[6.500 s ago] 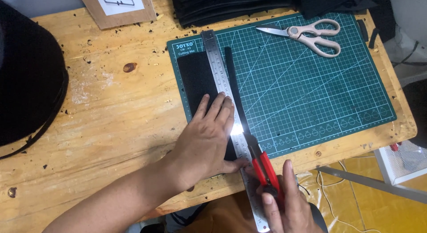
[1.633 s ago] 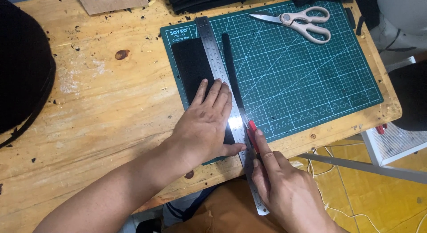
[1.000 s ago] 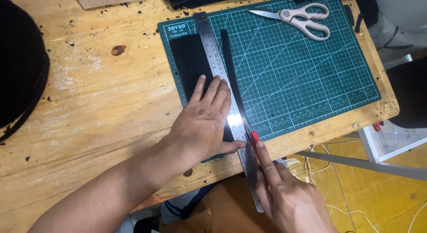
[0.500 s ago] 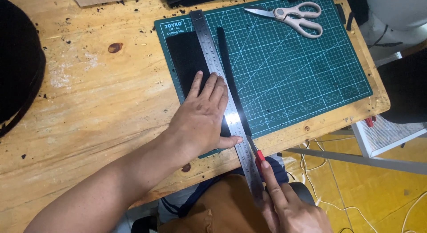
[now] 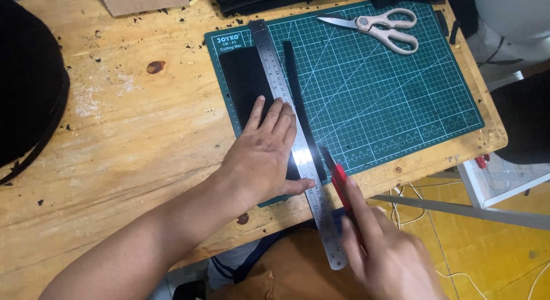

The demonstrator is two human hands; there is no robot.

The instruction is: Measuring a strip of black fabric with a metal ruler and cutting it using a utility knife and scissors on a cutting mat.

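Ruler point(image 5: 286, 105) edge pinned by left hand point(image 5: 263, 157); right hand point(image 5: 389, 254) grips red cutter point(image 5: 339, 182).

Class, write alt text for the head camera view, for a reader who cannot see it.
A person's left hand presses a steel ruler onto black material on a green cutting mat, while the right hand holds a red-handled knife against the ruler's edge. A thin black strip lies beside the ruler, scissors at the mat's far end, all on a wooden table.

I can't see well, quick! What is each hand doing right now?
Left hand: open, pressed flat on the metal ruler and black sheet.
Right hand: closed around the red cutter, beside the ruler's edge.
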